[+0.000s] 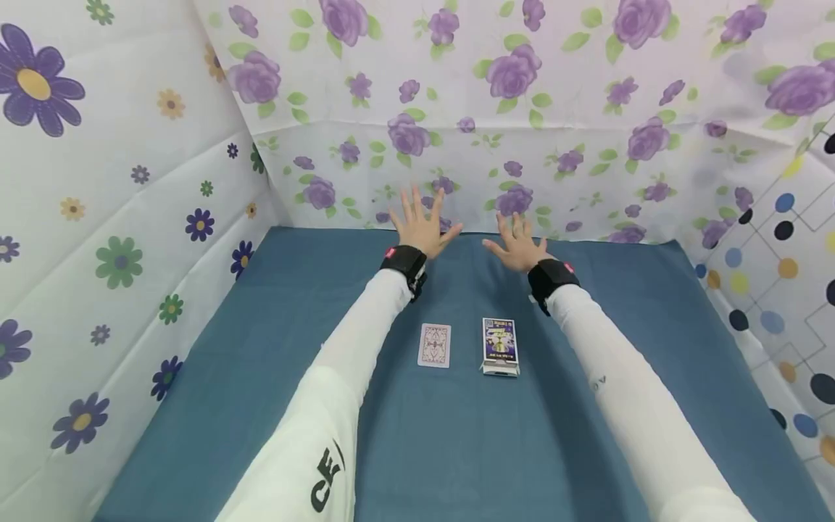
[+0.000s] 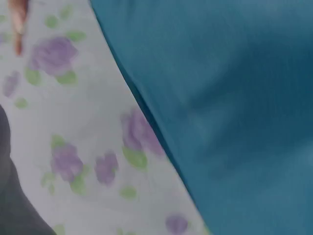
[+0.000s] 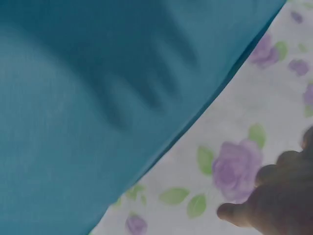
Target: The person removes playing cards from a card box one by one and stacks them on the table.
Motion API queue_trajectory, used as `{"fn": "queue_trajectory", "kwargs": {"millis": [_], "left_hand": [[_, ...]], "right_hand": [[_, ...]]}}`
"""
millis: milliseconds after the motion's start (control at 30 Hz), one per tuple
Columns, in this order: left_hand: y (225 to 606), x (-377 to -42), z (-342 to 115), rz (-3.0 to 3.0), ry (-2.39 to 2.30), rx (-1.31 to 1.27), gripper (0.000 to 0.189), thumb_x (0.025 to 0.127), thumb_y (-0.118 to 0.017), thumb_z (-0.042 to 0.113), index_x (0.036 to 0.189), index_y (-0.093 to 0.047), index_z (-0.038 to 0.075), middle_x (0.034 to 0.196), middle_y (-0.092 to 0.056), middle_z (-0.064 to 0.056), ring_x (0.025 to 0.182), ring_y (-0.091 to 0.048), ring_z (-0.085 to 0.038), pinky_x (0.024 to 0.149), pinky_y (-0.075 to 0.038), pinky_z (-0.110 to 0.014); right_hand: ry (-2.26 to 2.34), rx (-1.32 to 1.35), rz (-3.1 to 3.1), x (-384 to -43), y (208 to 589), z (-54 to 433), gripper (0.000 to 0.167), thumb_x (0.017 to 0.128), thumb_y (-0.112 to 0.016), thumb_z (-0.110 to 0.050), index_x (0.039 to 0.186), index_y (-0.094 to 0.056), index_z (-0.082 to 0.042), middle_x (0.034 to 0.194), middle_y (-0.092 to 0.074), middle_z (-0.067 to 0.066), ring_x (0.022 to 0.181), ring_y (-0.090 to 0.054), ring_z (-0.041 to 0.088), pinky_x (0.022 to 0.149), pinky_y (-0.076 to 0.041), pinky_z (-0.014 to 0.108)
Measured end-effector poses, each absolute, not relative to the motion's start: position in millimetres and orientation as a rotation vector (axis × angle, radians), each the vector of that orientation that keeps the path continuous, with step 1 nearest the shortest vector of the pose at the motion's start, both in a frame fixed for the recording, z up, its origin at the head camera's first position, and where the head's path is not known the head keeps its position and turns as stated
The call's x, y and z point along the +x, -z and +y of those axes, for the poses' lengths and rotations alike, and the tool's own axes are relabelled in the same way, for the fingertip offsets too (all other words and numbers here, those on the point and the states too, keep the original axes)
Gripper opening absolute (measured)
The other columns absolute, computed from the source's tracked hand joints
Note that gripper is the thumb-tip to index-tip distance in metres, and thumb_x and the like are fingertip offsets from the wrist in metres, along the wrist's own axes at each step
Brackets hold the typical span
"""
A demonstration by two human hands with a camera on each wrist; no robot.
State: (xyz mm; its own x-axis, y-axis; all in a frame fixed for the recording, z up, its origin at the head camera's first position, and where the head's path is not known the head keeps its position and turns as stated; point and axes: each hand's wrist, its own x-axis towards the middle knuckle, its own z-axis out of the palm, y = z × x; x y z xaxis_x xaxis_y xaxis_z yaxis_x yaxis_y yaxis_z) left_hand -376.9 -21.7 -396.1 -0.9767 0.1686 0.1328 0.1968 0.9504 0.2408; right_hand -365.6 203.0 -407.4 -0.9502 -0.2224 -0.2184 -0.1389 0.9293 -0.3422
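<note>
Both arms reach forward over the blue cloth. The left hand (image 1: 420,228) has its fingers spread and holds nothing. Beside it, the right hand (image 1: 520,246) is also spread, with nothing in it; the right wrist view shows this hand (image 3: 274,200) dark at the lower right corner. Nearer than the hands, a playing card or stack of cards (image 1: 434,346) lies on the cloth with its patterned back up. To its right lies a dark, colourful card box (image 1: 500,344), its near end flap seemingly open. Neither hand touches the cards or the box.
A blue cloth (image 1: 274,348) covers the work surface. Behind it rises a white sheet with purple roses (image 1: 512,72). A flower-print sheet (image 1: 117,261) stands at the left, and a dotted sheet (image 1: 788,268) at the right. Each wrist wears a black strap (image 1: 406,262).
</note>
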Motion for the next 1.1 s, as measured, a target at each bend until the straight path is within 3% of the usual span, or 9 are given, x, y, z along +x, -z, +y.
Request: {"fn": "queue_trajectory", "kwargs": {"millis": [200,400,467,567,600,700,833,933,1100], "left_hand": [[416,-331,-22,-3.093,0.644,-0.398,0.083,0.095,-0.034,0.067,0.154,0.013,0.033,0.158,0.025,-0.017,0.145,0.027,-0.036,0.113,0.004,-0.067],[434,-280,-28,-3.121,0.86,-0.494,0.081,0.097,-0.047,0.054,0.157,0.0,0.026,0.16,0.014,-0.023,0.146,0.022,-0.039,0.113,0.004,-0.067],[442,-265,-31,-3.114,0.952,-0.533,0.078,0.098,-0.05,0.048,0.157,-0.006,0.023,0.16,0.012,-0.024,0.146,0.022,-0.039,0.112,0.003,-0.068],[450,-246,-36,-3.101,1.068,-0.569,0.072,0.099,-0.051,0.044,0.156,-0.014,0.019,0.16,0.01,-0.024,0.147,0.021,-0.038,0.113,0.002,-0.067],[453,-240,-37,-3.094,1.089,-0.573,0.071,0.099,-0.051,0.044,0.155,-0.017,0.018,0.16,0.008,-0.024,0.147,0.02,-0.037,0.114,0.001,-0.066],[460,-226,-40,-3.061,1.131,-0.565,0.066,0.099,-0.052,0.042,0.153,-0.024,0.016,0.16,0.004,-0.024,0.148,0.015,-0.038,0.115,0.0,-0.063],[463,-208,-41,-3.038,1.136,-0.612,0.058,0.099,-0.053,0.038,0.148,-0.036,0.012,0.16,-0.002,-0.027,0.148,0.009,-0.042,0.115,-0.003,-0.064],[464,-197,-40,-3.047,1.123,-0.679,0.053,0.1,-0.053,0.036,0.145,-0.041,0.011,0.16,-0.004,-0.027,0.149,0.007,-0.042,0.116,-0.003,-0.063],[468,-188,-37,-3.02,1.109,-0.764,0.048,0.1,-0.052,0.034,0.142,-0.045,0.011,0.16,-0.008,-0.024,0.15,0.004,-0.04,0.116,-0.005,-0.06]], "right_hand": [[0.509,-0.447,2.735,-326,428,198,0.082,0.097,-0.024,-0.066,0.155,0.012,-0.02,0.16,0.018,0.019,0.148,0.015,0.04,0.11,0.0,0.071],[0.594,-0.653,2.626,-285,447,200,0.076,0.101,-0.03,-0.058,0.157,-0.007,-0.012,0.161,0.005,0.022,0.148,0.0,0.044,0.111,-0.005,0.069],[0.6,-0.755,2.599,-274,455,204,0.067,0.104,-0.034,-0.048,0.155,-0.017,-0.009,0.16,0.0,0.025,0.146,-0.006,0.047,0.11,-0.01,0.069],[0.587,-0.92,2.574,-263,467,213,0.049,0.105,-0.04,-0.022,0.151,-0.032,-0.006,0.158,-0.008,0.029,0.145,-0.012,0.048,0.102,-0.034,0.061],[0.586,-0.966,2.568,-260,469,216,0.045,0.104,-0.039,-0.013,0.149,-0.036,-0.006,0.158,-0.01,0.029,0.145,-0.012,0.047,0.1,-0.037,0.058],[0.592,-1.044,2.556,-254,476,221,0.052,0.096,-0.035,0.008,0.144,-0.046,-0.009,0.158,-0.016,0.028,0.145,-0.014,0.047,0.098,-0.041,0.054],[0.51,-1.046,2.566,-247,479,225,0.063,0.091,-0.042,0.016,0.143,-0.049,-0.019,0.159,-0.017,0.024,0.146,-0.014,0.045,0.109,-0.025,0.064],[0.409,-1.04,2.601,-242,478,226,0.066,0.09,-0.052,0.013,0.143,-0.048,-0.025,0.159,-0.015,0.023,0.146,-0.013,0.045,0.107,-0.022,0.069],[0.319,-1.052,2.677,-238,473,223,0.068,0.088,-0.058,0.013,0.142,-0.051,-0.027,0.159,-0.02,0.021,0.147,-0.015,0.043,0.106,-0.02,0.071]]}}
